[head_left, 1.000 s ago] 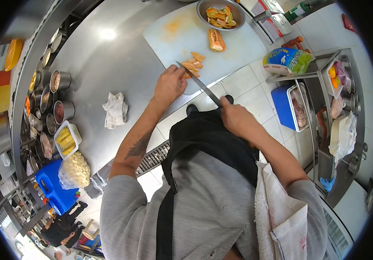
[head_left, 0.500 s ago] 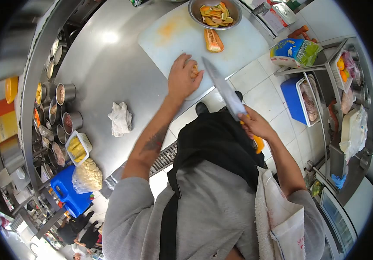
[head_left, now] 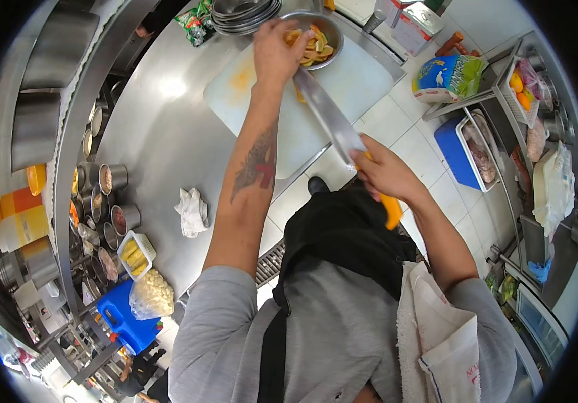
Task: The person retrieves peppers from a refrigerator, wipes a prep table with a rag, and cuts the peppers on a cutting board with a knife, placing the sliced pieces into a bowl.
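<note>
My right hand [head_left: 386, 171] grips the yellow handle of a large kitchen knife [head_left: 329, 114]. The blade points up and left over the white cutting board [head_left: 363, 80], its tip close to my left wrist. Beneath the blade, an orange cut piece [head_left: 300, 94] shows only in part. My left hand [head_left: 279, 52] hovers at the left side of a metal bowl [head_left: 334, 54], slightly blurred, thumb and fingers apart. Orange and yellow-green slices [head_left: 318, 47] fill part of the bowl; my hand covers some of them.
Stacked metal bowls [head_left: 245, 17] and a green packet [head_left: 195, 25] stand at the back. A white cloth [head_left: 192, 211] lies on the steel table [head_left: 161, 148]. Metal food containers [head_left: 113, 178] line the left; a shelf rack [head_left: 504, 87] stands at right.
My left hand has gone from the board up to the bowl. The knife has shifted slightly up and left, and now covers part of the orange piece. The view has shifted.
</note>
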{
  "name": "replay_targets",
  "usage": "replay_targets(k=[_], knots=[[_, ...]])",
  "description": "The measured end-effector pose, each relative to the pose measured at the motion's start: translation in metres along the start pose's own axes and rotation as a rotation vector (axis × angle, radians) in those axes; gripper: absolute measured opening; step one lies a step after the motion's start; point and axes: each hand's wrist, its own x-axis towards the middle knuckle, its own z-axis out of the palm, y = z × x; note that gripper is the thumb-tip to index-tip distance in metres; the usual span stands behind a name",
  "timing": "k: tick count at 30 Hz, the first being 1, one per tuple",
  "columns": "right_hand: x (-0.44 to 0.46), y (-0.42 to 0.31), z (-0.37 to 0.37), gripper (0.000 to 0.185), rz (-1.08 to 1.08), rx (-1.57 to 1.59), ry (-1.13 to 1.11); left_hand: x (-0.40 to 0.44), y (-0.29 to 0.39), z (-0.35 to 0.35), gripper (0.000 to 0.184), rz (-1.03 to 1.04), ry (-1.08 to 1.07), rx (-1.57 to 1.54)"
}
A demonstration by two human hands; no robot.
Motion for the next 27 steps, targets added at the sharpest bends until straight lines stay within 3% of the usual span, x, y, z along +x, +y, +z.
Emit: replay_targets(k=[2, 4, 6, 7, 9, 12, 14, 16, 17, 19, 20, 22, 24, 27], knots=[[-0.033, 0.022, -0.02, 0.036, 0.033, -0.11, 0.067, 0.008, 0.0, -0.007, 0.02, 0.022, -0.008, 0.082], [-0.057, 0.047, -0.036, 0.033, 0.088, -0.039, 0.062, -0.011, 0.008, -0.038, 0.017, -0.326, -0.424, -0.045], [-0.069, 0.065, -0.045, 0.033, 0.138, -0.015, 0.053, -0.056, -0.017, -0.037, 0.021, 0.017, -0.775, -0.073], [-0.072, 0.071, -0.045, 0.032, 0.192, 0.007, 0.038, -0.067, -0.021, -0.034, 0.021, 0.016, -0.779, -0.073], [-0.069, 0.075, -0.039, 0.033, 0.193, 0.003, 0.073, -0.083, -0.025, -0.029, 0.042, 0.322, -0.825, 0.186], [-0.048, 0.102, -0.036, 0.034, 0.173, -0.066, 0.113, -0.087, -0.037, -0.045, 0.051, 0.231, -0.928, 0.083], [-0.041, 0.105, -0.034, 0.034, 0.149, -0.127, 0.105, -0.109, -0.042, -0.077, 0.049, 0.227, -0.959, 0.033], [-0.04, 0.093, -0.025, 0.038, 0.14, -0.338, 0.234, -0.123, -0.034, -0.103, 0.048, 0.217, -0.996, -0.011], [-0.038, 0.092, -0.017, 0.038, 0.144, -0.332, 0.22, -0.129, -0.026, -0.116, 0.049, 0.134, -0.844, 0.008], [-0.034, 0.087, -0.006, 0.053, -0.26, -0.421, 0.449, -0.127, -0.021, -0.126, 0.044, 0.035, -0.591, 0.085], [-0.031, 0.082, -0.001, 0.053, -0.257, -0.42, 0.45, -0.126, -0.017, -0.126, 0.044, 0.034, -0.594, 0.083], [-0.026, 0.072, 0.005, 0.06, -0.148, -0.399, 0.337, -0.125, -0.005, -0.125, 0.039, -0.591, -0.674, -0.021], [-0.02, 0.068, 0.014, 0.063, -0.238, -0.461, 0.338, -0.136, -0.002, -0.117, 0.038, -0.518, -0.66, -0.005], [-0.021, 0.056, 0.029, 0.061, -0.183, -0.46, 0.297, -0.148, -0.003, -0.105, 0.039, -0.447, -0.635, 0.015]])
